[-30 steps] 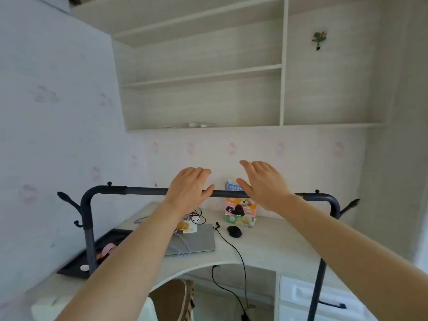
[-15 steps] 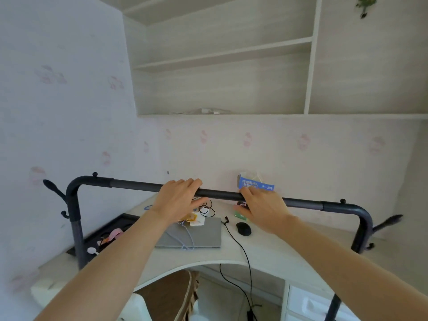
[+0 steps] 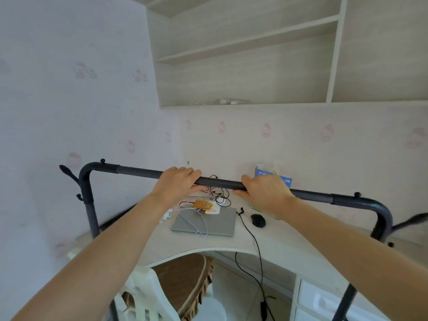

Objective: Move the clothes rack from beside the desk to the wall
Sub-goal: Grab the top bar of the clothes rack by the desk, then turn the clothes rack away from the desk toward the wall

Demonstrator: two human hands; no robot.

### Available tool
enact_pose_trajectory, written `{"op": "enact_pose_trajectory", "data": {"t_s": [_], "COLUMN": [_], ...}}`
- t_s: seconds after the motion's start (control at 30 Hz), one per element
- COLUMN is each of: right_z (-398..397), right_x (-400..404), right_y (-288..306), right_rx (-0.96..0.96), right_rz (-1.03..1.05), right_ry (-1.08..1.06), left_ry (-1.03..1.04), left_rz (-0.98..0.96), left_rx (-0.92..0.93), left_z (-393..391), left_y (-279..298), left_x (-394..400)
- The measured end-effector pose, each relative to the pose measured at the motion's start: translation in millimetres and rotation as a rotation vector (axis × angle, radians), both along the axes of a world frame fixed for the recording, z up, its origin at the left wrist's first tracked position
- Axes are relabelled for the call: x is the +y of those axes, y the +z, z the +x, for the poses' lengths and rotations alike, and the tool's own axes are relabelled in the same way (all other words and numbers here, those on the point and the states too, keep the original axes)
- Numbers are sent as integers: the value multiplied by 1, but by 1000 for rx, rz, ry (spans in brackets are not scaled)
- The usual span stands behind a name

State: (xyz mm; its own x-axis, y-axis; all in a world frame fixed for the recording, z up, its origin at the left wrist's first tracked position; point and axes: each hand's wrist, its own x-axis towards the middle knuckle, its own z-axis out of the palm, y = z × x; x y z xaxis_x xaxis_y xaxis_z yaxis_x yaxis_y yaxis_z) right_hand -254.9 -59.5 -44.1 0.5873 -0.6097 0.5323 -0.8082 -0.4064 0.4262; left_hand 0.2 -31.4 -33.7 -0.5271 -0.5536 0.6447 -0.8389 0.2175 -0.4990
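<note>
Corner desk (image 3: 273, 242) (wall close behind), both hands (image 3: 177, 185) (image 3: 266, 193) wrapped around clothes rack (image 3: 217, 181) bar

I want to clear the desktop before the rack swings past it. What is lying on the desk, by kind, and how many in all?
Laptop: 1
Mouse: 1
Blue-topped box: 1
Tangle of black cable: 1
Orange-and-white item on the laptop, too blurred to name: 1
Total: 5

One rack (image 3: 222, 183), two hands on it: left (image 3: 176, 185), right (image 3: 266, 193). One laptop (image 3: 208, 222), one mouse (image 3: 258, 220) at 3 o'clock, one chair (image 3: 183, 281), one desk (image 3: 289, 242).
</note>
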Motion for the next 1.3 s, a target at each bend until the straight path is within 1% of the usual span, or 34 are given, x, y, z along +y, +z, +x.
{"op": "enact_pose_trajectory", "data": {"t_s": [0.23,0.43,0.6,0.83,1.03,1.3], "right_z": [-7,-4,15,63,128,228], "right_x": [16,30,43,62,95,161], "right_y": [41,43,49,52,55,54], "right_rx": [-59,-52,-52,-62,-43,-41], "right_rz": [-20,-33,-63,-107,-114,-93], "right_ry": [120,216,314,460,625,781], "left_ry": [36,165,265,464,608,759], "left_rz": [-130,-158,-169,-173,-217,-151], "left_rx": [-18,-95,-89,-140,-168,-174], "left_z": [-2,0,10,41,86,161], "left_y": [34,38,45,48,47,43], "left_x": [29,70,110,167,230,324]}}
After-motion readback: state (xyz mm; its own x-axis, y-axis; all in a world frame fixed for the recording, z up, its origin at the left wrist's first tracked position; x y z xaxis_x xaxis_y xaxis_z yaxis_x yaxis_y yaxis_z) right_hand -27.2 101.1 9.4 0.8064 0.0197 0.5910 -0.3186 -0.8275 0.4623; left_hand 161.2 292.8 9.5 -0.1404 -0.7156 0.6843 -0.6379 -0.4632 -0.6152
